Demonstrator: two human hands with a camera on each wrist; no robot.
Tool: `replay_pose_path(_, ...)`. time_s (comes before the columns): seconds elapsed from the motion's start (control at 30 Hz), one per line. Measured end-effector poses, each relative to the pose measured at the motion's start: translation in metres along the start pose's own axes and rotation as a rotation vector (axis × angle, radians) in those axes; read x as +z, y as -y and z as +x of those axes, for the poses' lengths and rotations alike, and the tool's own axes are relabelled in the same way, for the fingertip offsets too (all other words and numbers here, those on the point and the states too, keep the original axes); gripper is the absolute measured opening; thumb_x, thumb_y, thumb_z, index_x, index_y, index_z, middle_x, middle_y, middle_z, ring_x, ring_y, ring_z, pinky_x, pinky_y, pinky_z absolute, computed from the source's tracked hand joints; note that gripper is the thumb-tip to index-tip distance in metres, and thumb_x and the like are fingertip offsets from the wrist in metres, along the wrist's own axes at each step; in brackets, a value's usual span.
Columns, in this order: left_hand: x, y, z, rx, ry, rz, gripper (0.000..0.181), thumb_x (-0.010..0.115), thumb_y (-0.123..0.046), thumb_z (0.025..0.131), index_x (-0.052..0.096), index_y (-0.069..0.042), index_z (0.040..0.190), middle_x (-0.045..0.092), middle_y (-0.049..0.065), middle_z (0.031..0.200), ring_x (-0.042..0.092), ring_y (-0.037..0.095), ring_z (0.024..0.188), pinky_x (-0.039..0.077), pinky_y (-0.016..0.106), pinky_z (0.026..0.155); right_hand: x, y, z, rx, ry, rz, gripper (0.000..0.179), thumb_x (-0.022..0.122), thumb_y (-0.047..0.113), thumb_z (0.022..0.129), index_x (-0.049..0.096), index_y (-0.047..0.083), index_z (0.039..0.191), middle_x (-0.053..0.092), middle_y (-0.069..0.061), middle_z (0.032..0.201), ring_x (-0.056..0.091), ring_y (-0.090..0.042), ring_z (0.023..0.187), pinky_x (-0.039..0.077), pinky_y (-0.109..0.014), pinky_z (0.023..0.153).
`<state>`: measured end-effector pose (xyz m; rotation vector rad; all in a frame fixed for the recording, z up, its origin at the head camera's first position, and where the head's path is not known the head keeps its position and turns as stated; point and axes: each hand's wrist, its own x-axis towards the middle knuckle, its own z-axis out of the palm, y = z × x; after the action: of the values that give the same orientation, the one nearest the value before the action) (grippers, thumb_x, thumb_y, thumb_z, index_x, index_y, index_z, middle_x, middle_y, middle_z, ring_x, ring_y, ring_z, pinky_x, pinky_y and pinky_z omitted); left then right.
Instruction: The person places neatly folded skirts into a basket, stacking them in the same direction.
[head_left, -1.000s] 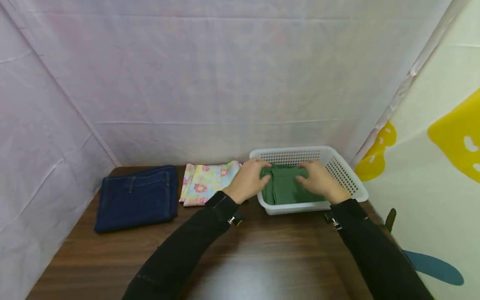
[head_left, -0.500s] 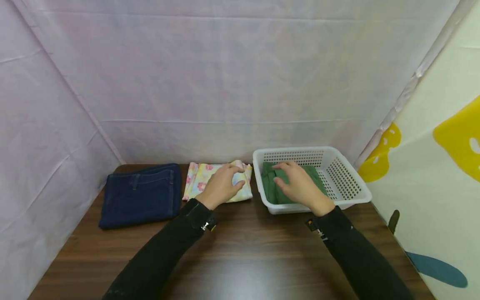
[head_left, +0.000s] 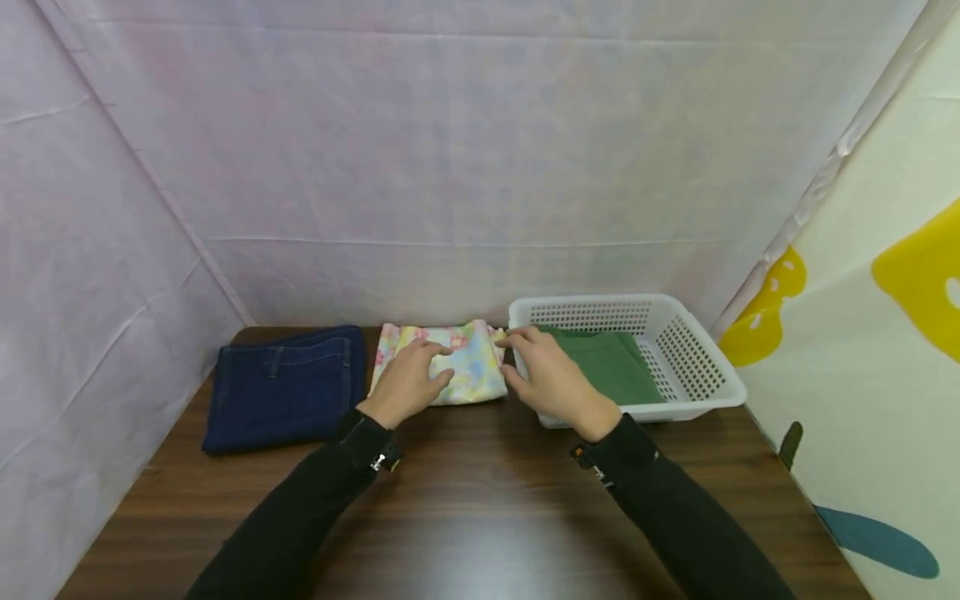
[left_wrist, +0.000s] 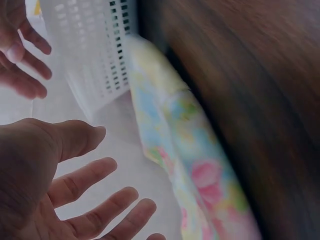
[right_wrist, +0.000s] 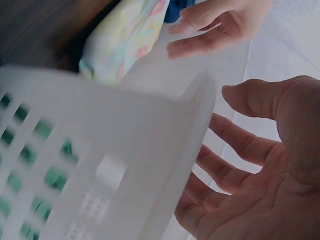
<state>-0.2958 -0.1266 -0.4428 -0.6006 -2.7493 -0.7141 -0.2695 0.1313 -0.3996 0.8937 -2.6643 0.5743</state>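
left hand [head_left: 405, 379] and right hand [head_left: 551, 375] shifted leftward from green cloth [head_left: 611, 362], now flanking floral cloth [head_left: 476, 360]; each grip apart, empty; work apparently turning there.

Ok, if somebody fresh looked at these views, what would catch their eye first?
Probably the white basket on the right of the table, with folded green cloth inside. Then the bright floral cloth just left of it, between the left hand and right hand. Dark folded denim lies at far left.
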Motion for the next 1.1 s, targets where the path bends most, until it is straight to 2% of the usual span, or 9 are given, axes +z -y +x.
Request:
replay_pose_path(0.07, 0.001, 0.005, -0.002, -0.009, -0.003, 0.007, 0.036, 0.073, -0.027, 0.094, 0.069, -0.010, 0.126, 0.063, 0.010, 0.125, 0.056, 0.028, 0.117, 0.047, 0.049, 0.095, 0.005, 0.007, 0.003, -0.023, 0.004, -0.004, 0.038, 0.065, 0.021, 0.100, 0.060, 0.009, 0.135, 0.051, -0.012, 0.139, 0.053, -0.028, 0.113, 0.049, -0.041, 0.088)
replay_pose_path(0.23, 0.004, 0.016, -0.010, -0.031, 0.002, 0.002, 0.037, 0.073, -0.027, 0.094, 0.069, -0.007, 0.125, 0.062, 0.015, 0.125, 0.058, 0.030, 0.114, 0.050, 0.049, 0.091, 0.018, 0.022, 0.009, -0.075, 0.012, -0.007, 0.037, 0.067, 0.021, 0.099, 0.061, 0.008, 0.133, 0.052, -0.012, 0.137, 0.055, -0.027, 0.114, 0.050, -0.040, 0.089)
replay_pose_path(0.3, 0.004, 0.019, -0.013, -0.048, 0.007, 0.005, 0.037, 0.073, -0.026, 0.093, 0.069, -0.007, 0.125, 0.061, 0.016, 0.126, 0.058, 0.031, 0.112, 0.052, 0.048, 0.087, 0.025, 0.027, 0.011, -0.089, 0.020, -0.012, 0.038, 0.068, 0.022, 0.098, 0.061, 0.007, 0.132, 0.054, -0.011, 0.135, 0.053, -0.028, 0.121, 0.049, -0.039, 0.093)
replay_pose_path(0.5, 0.004, 0.028, -0.018, -0.056, 0.005, 0.057, 0.031, 0.073, -0.025, 0.092, 0.073, -0.012, 0.120, 0.062, 0.015, 0.126, 0.058, 0.032, 0.114, 0.054, 0.053, 0.080, 0.043, 0.044, 0.010, -0.102, 0.092, -0.023, 0.042, 0.066, 0.025, 0.099, 0.058, 0.006, 0.135, 0.054, -0.011, 0.135, 0.054, -0.026, 0.118, 0.050, -0.036, 0.094)
replay_pose_path(0.7, 0.006, 0.035, -0.021, -0.062, 0.071, 0.075, 0.026, 0.073, -0.026, 0.093, 0.076, -0.018, 0.117, 0.063, 0.014, 0.126, 0.058, 0.033, 0.115, 0.055, 0.053, 0.072, 0.063, 0.053, 0.008, -0.046, 0.203, -0.050, 0.049, 0.062, 0.031, 0.101, 0.052, 0.006, 0.142, 0.047, -0.015, 0.144, 0.051, -0.032, 0.126, 0.051, -0.041, 0.093)
replay_pose_path(0.8, 0.007, 0.037, -0.023, -0.052, 0.082, 0.063, 0.023, 0.073, -0.026, 0.093, 0.077, -0.019, 0.115, 0.066, 0.012, 0.122, 0.060, 0.032, 0.111, 0.056, 0.051, 0.072, 0.073, 0.052, 0.007, 0.000, 0.255, -0.072, 0.054, 0.063, 0.032, 0.101, 0.049, 0.006, 0.146, 0.042, -0.018, 0.149, 0.045, -0.035, 0.133, 0.051, -0.045, 0.094)
replay_pose_path(0.97, 0.008, 0.038, -0.023, -0.020, 0.090, 0.062, 0.020, 0.074, -0.024, 0.093, 0.079, -0.017, 0.111, 0.068, 0.012, 0.115, 0.063, 0.031, 0.102, 0.056, 0.046, 0.071, 0.084, 0.048, 0.004, 0.061, 0.331, -0.138, 0.059, 0.061, 0.036, 0.101, 0.045, 0.005, 0.148, 0.035, -0.022, 0.155, 0.031, -0.041, 0.142, 0.040, -0.054, 0.105)
replay_pose_path(1.1, 0.006, 0.037, -0.024, -0.004, 0.114, 0.081, 0.019, 0.074, -0.024, 0.093, 0.079, -0.017, 0.110, 0.068, 0.012, 0.113, 0.064, 0.029, 0.095, 0.054, 0.040, 0.065, 0.090, 0.043, 0.002, 0.081, 0.386, -0.227, 0.060, 0.057, 0.042, 0.103, 0.043, 0.009, 0.151, 0.038, -0.017, 0.155, 0.030, -0.038, 0.143, 0.034, -0.057, 0.109)
